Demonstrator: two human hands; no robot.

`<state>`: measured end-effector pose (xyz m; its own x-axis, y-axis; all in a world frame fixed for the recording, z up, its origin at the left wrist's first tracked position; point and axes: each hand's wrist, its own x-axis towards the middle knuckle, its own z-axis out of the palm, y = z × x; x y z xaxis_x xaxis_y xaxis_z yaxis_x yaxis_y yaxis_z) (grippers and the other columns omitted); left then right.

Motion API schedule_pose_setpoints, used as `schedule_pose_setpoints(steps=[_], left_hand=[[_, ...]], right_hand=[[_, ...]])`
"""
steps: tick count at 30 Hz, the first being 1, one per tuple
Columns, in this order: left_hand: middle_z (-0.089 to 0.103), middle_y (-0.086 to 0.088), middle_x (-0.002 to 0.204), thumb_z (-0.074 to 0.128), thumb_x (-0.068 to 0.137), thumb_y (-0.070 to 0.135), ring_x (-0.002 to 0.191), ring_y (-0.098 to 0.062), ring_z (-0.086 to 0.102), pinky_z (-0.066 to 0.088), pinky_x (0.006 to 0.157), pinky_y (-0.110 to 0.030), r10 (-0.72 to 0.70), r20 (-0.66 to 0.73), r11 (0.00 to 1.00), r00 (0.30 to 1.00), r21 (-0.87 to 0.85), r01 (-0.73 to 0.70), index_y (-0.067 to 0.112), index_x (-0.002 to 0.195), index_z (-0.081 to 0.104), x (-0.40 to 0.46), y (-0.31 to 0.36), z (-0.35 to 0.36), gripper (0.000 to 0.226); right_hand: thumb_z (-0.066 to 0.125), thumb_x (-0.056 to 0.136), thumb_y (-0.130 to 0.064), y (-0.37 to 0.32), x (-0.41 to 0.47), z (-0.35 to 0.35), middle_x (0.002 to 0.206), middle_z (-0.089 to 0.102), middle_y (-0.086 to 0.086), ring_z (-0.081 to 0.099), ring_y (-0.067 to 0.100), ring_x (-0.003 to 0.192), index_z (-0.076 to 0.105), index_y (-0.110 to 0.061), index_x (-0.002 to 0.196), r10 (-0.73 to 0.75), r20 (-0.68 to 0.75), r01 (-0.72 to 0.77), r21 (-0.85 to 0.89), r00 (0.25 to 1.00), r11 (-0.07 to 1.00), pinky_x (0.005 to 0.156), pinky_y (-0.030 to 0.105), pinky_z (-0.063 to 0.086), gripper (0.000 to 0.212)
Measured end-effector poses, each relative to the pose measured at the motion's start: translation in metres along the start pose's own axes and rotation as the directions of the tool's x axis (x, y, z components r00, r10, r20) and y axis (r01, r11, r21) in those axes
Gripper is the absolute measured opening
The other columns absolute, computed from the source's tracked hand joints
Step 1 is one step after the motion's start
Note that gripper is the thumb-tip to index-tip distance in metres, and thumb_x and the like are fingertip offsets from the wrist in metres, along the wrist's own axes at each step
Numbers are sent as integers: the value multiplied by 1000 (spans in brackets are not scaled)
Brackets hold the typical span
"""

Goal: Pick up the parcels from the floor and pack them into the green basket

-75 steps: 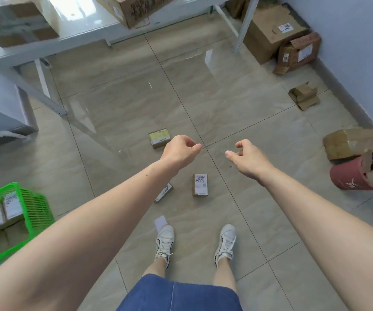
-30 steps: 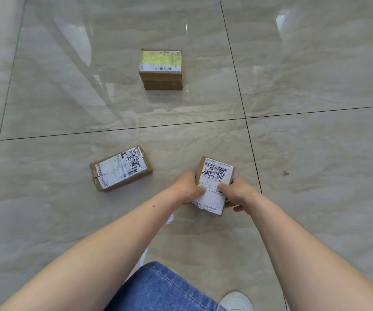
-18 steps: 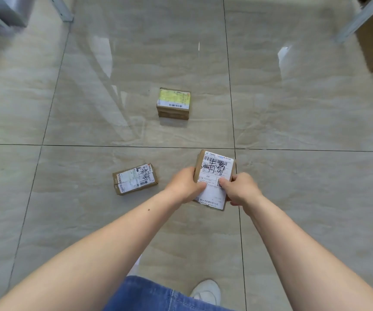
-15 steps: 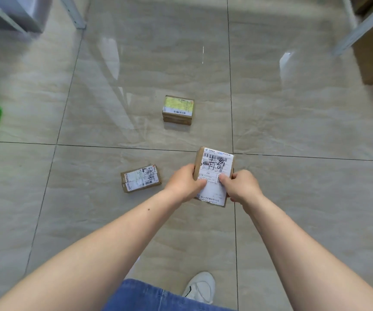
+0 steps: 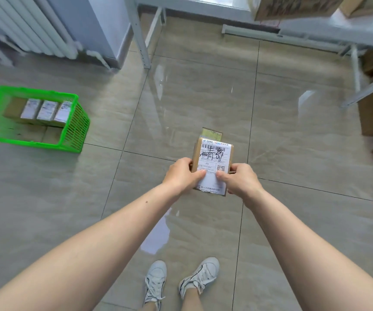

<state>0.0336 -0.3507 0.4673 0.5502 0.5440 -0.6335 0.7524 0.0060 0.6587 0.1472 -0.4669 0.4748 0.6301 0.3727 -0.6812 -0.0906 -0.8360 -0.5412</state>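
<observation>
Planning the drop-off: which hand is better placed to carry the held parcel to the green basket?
Left hand: the green basket sits on that side. Both hands, including the right hand, grip the parcel.

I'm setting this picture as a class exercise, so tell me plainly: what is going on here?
A person stands on a tiled floor, holding a labelled parcel in front of them, the left hand and right hand gripping its near end. To their left stands the green basket, already holding several parcels. Another small parcel with a yellowish label lies on the floor, partly hidden behind the held one.
</observation>
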Motion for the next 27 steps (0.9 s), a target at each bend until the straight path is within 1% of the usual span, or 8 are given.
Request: schedule_pose_setpoints(steps=[2,4,8,12,15,18,21,27], left_hand=[[73,3,105,65,73,41,98,-20,68,56,88,-41,-13,-21,999,1000,-41,12,22,108,68,-19,6,-28,40],[73,4,102,64,63,47,95,-21,70,57,86,-44,-25,-37,993,999,-114,21,23,105,68,-36,11,-53,49],[73,0,103,62,62,51,96,-25,70,58,85,-46,-39,-103,985,994,-172,21,22,107,67,-70,20,-99,54],[72,-6,104,67,80,37,96,-29,67,54,77,-36,-59,-199,974,978,-226,13,16,110,66,-98,25,-142,36],[71,-7,98,66,83,33,83,-27,64,56,77,-39,-71,-254,967,965,-254,5,16,100,67,-115,18,-178,24],[71,-10,91,68,81,34,75,-23,59,56,75,-40,-73,-288,962,955,-271,-8,18,85,65,-131,2,-217,17],[70,-10,87,68,84,30,72,-19,57,54,73,-36,-84,-309,955,947,-298,-12,17,85,66,-144,-21,-255,14],[65,-3,79,68,84,29,70,-19,57,57,74,-40,-117,-369,944,922,-331,-12,15,90,69,-163,-78,-352,16]], right_hand=[[68,87,-29,-27,-21,-1,102,75,3,69,26,95,73,-16,101,-40,7,41,-20,999,999,88,44,57,19],[68,87,-30,-52,-42,-2,105,74,2,69,25,98,73,-17,106,-82,22,83,-34,996,996,88,43,57,23],[69,87,-32,-105,-79,0,106,75,2,69,24,98,74,-17,104,-165,62,170,-86,984,982,88,45,58,23],[68,87,-31,-157,-111,9,101,76,7,69,28,96,74,-13,101,-242,107,256,-148,964,955,89,48,57,24],[67,87,-30,-193,-133,26,99,75,9,69,29,91,72,-9,101,-282,136,304,-179,950,936,87,47,57,26],[66,88,-31,-223,-154,51,94,74,8,64,26,79,70,-14,92,-314,174,346,-204,933,916,84,44,57,17],[66,88,-33,-250,-172,83,91,72,4,63,23,79,64,-23,80,-335,213,381,-236,918,894,86,44,58,13],[67,86,-33,-317,-204,177,97,76,9,69,29,87,70,-17,86,-357,239,413,-255,903,874,85,45,58,17]])
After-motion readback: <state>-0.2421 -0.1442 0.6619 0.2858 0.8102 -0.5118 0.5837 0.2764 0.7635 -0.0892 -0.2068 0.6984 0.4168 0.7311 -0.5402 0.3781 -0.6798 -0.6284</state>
